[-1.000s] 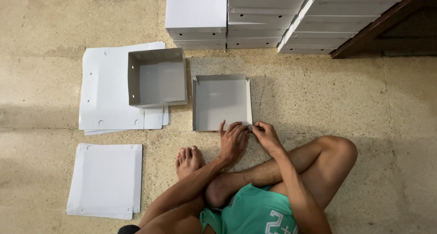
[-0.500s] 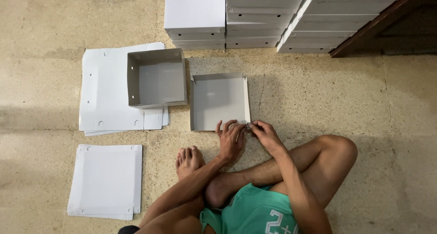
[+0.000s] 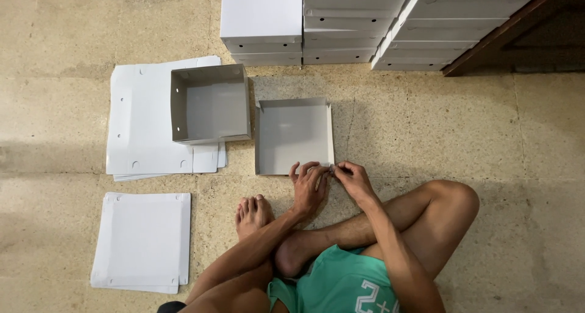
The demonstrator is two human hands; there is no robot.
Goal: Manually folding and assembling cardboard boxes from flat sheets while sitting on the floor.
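Since a second ago, hardly anything is shifting: both hands are staying pinched at the same near corner of the shallow grey tray (image 3: 294,135), which is nudging only slightly on the floor (image 3: 499,167).

Going left to right. Near left, a stack of flat white blanks (image 3: 141,240) is lying square, corners notched. Far left, a larger pile of flat white sheets (image 3: 143,121) is carrying a folded grey box (image 3: 210,103), open side up, small holes in its wall. Centre, the tray is lying just beyond the hands, roughly square, so no clear long axis.

Left hand (image 3: 308,187) is gripping the tray's near rim, fingers curled over it. Right hand (image 3: 353,182) is pinching the near right corner flap. Both are touching the tray; the right hand is nearer that corner.

Far centre to right, stacks of finished white lidded boxes (image 3: 341,24) are standing in rows, plain, holes in their sides, against a dark wooden edge (image 3: 506,33).
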